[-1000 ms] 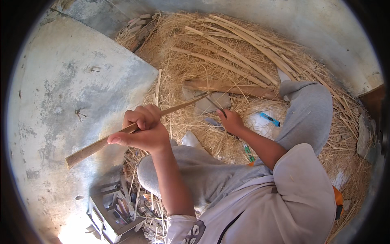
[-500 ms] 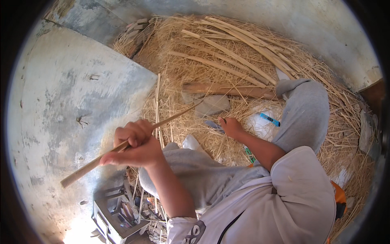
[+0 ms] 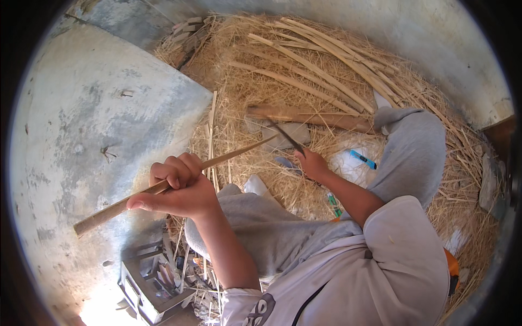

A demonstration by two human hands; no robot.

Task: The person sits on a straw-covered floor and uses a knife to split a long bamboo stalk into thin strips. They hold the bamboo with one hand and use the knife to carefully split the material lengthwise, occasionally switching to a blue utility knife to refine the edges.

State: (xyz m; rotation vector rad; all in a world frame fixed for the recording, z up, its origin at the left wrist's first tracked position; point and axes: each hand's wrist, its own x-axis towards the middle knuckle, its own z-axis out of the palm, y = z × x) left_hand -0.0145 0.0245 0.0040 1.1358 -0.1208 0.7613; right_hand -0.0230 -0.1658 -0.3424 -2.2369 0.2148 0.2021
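Observation:
My left hand [image 3: 182, 187] is closed around a long, pale split-wood or bamboo strip [image 3: 100, 220]. The strip slants upward to the right, its broad end at the lower left and its thin tip near a grey stone block [image 3: 298, 132]. In my right hand [image 3: 314, 164] is a knife [image 3: 286, 136] with a dark, narrow blade pointing up and left. The blade passes close to the strip's thin tip; whether they touch I cannot tell. The knife's handle is hidden in my fingers. Below the blade, a blue-grey flat piece [image 3: 287, 164] lies in the shavings.
Several long pale strips [image 3: 310, 76] lie on straw-like shavings [image 3: 217, 54], beyond a brown wooden piece [image 3: 337, 120]. A blue cutter [image 3: 362, 159] rests on something white by my right leg. At the lower left is a grey crate [image 3: 130, 293] of scraps, beside the wall [image 3: 70, 136].
The knife blade has swung up into plain view, pointing up and left. My left hand and the strip have shifted slightly left, and the strip lies a little flatter.

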